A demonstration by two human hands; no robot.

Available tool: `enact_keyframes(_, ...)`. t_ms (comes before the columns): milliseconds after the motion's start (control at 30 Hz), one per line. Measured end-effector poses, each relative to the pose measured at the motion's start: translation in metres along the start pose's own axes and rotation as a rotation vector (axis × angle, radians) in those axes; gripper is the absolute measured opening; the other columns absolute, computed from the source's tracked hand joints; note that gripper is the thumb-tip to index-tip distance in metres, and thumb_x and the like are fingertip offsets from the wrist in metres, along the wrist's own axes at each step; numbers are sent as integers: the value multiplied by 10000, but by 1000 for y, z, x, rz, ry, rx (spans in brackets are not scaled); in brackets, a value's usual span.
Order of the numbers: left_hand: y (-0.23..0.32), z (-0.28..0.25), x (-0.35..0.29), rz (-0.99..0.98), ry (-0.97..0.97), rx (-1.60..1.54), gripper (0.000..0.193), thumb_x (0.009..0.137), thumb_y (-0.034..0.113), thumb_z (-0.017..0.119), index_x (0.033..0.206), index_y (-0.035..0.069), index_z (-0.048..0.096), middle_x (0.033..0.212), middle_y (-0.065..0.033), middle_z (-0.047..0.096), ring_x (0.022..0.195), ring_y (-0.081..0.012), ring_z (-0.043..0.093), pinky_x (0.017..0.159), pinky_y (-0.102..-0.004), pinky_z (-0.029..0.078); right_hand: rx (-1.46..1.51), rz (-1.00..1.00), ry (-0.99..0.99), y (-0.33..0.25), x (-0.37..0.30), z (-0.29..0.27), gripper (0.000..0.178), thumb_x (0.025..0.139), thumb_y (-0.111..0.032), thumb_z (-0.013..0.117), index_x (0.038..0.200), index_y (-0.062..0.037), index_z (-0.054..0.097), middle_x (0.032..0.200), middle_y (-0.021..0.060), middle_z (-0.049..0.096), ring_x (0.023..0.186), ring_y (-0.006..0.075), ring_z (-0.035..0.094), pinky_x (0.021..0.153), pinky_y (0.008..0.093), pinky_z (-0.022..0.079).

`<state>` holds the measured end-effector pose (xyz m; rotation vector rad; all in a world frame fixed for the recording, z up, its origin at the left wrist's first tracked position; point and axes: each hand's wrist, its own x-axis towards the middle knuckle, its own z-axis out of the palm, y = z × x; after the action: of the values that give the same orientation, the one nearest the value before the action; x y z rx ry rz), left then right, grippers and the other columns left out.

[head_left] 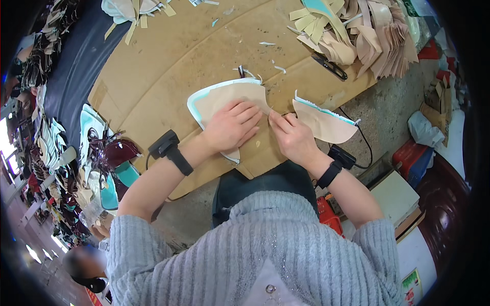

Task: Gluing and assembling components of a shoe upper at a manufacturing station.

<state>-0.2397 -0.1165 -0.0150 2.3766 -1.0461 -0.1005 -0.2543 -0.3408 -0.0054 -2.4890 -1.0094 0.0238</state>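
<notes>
A beige, leather-like panel (227,97) with a white and teal layer along its left and top edge lies on the cardboard-covered table in front of me. My left hand (232,125) rests flat on it, fingers stretched out and side by side. At the panel's right edge, my right hand (293,137) pinches the border between thumb and fingers. A second beige panel (326,124) with a teal and white edge lies just to the right, partly behind my right hand. Loose threads stick out at the top of the first panel.
Brown cardboard (168,66) covers the table. At the far right are stacked beige pieces (380,41) and black thread snips (330,67). Teal-lined pieces (92,127) and a dark red glossy piece (120,152) lie left. A black cable (365,140) hangs beyond the right edge.
</notes>
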Motion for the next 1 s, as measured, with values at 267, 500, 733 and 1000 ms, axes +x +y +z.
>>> enact_keyframes(267, 8, 6, 1, -85, -122, 42, 612, 825, 384, 590, 1311, 32, 472, 1389, -109, 438, 1320, -245, 368, 1095, -414, 275, -62, 18, -67, -5, -3, -9, 404, 726, -93, 545, 1101, 49, 593, 1169, 92, 579, 897, 194, 555, 754, 289, 485)
enact_keyframes(500, 21, 5, -2, -129, -191, 157, 659, 815, 469, 568, 1326, 63, 471, 1394, -74, 434, 1330, -230, 350, 1115, -455, 221, -86, 92, -124, -15, -13, -13, 436, 761, -138, 555, 1162, 32, 571, 1255, 100, 546, 1064, 217, 515, 947, 363, 406)
enact_keyframes(733, 22, 12, -5, -134, -137, 233, 632, 805, 495, 568, 1317, 130, 496, 1345, -56, 470, 1303, -214, 375, 1109, -506, 199, -45, 105, -139, -16, -11, -16, 451, 747, -147, 613, 1161, 26, 571, 1247, 110, 546, 1162, 242, 473, 1050, 405, 327)
enact_keyframes(1000, 34, 1, 4, -157, -146, 203, 511, 823, 407, 599, 1238, 114, 546, 1283, -53, 514, 1227, -211, 452, 1102, -491, 229, 0, 173, -184, -19, -23, -37, 403, 726, -125, 637, 1112, -17, 601, 1155, 85, 600, 1140, 263, 501, 1034, 435, 350)
